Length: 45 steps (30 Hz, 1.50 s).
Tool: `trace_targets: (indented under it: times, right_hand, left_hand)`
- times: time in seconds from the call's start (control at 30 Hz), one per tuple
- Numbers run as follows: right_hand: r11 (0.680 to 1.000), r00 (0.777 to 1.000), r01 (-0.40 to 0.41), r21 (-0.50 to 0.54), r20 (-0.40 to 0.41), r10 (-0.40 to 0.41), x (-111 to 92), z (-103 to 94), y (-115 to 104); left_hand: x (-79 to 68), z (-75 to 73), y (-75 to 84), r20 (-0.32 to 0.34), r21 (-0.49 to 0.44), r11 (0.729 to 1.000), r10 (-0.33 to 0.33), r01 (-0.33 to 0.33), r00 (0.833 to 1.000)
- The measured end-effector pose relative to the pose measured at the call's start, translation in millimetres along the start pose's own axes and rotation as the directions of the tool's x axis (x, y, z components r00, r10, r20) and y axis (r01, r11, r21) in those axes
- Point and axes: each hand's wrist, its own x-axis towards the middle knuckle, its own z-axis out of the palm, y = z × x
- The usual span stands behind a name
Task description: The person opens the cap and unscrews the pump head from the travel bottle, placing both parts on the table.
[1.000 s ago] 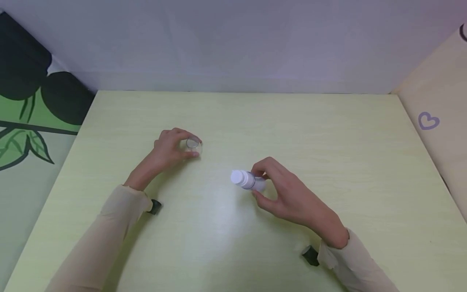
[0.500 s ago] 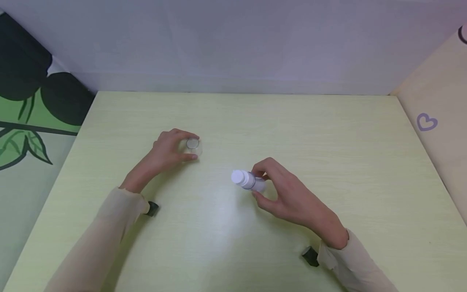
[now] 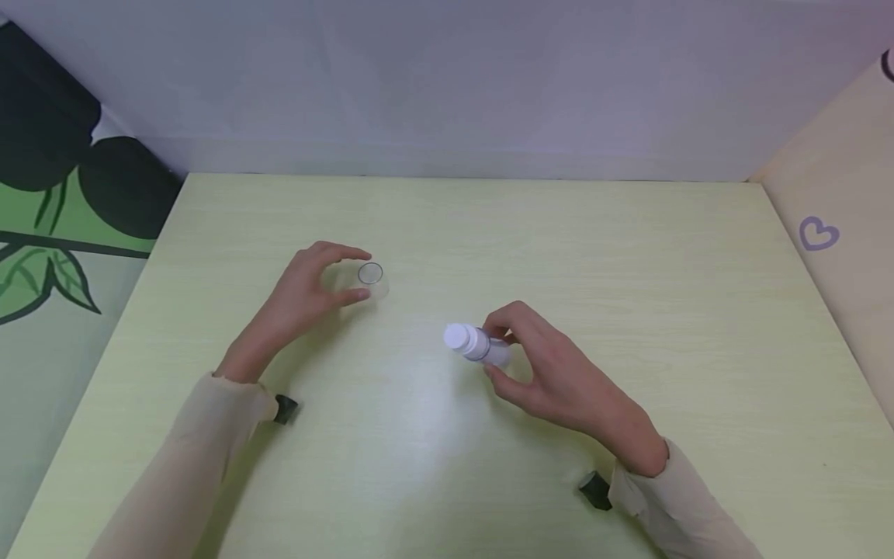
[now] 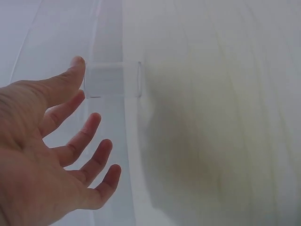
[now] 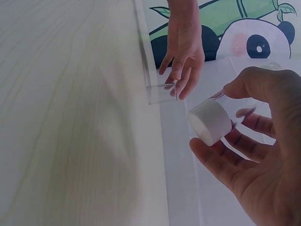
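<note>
My left hand (image 3: 307,281) is beside a small clear plastic cup (image 3: 374,284) that stands on the table. Thumb and forefinger are spread wide near its rim, and in the left wrist view this clear cup (image 4: 113,80) shows just beyond the fingertips. Between the thumb and fingers of my right hand (image 3: 552,369) is a small bottle (image 3: 475,344) with a white cap, held tilted over the table. The right wrist view shows its white cap (image 5: 210,122) uncovered, while the fingers partly hide the see-through body.
The pale wood-look table (image 3: 433,481) reaches back to a plain light wall (image 3: 447,85). Panels with a cartoon drawing and a purple heart (image 3: 819,234) flank it at left and right. A dark block-shaped device (image 3: 595,491) sits at the right cuff.
My left hand has let go of the clear cup and drawn back left from it, its fingers wider apart. The cup stays in place, and the right hand with the bottle is nearly still.
</note>
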Motion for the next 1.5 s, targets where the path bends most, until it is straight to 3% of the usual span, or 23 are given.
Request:
trace_targets:
  times: [0.43,0.6,1.2,1.5]
  right_hand:
    - [1.0,1.0,0.008,0.003,-0.028,-0.008,0,1.3,1]
    - [1.0,1.0,-0.006,0.012,-0.024,0.007,0,0.2,1]
    - [0.999,0.999,-0.015,0.039,-0.035,0.016,1,-1.9,-1]
    - [0.998,0.999,-0.008,0.057,-0.045,0.011,1,-1.0,-2]
  left_hand:
    - [-13.4,1.6,16.6,-0.139,-0.017,0.994,0.108,-0.111,0.984]
    - [-19.6,3.1,27.6,-0.135,-0.054,0.992,0.106,-0.114,0.985]
    - [-31.3,11.7,53.6,-0.089,-0.037,0.983,0.177,-0.181,0.98]
    - [-34.4,17.1,69.1,-0.066,0.001,0.956,0.293,-0.293,0.954]
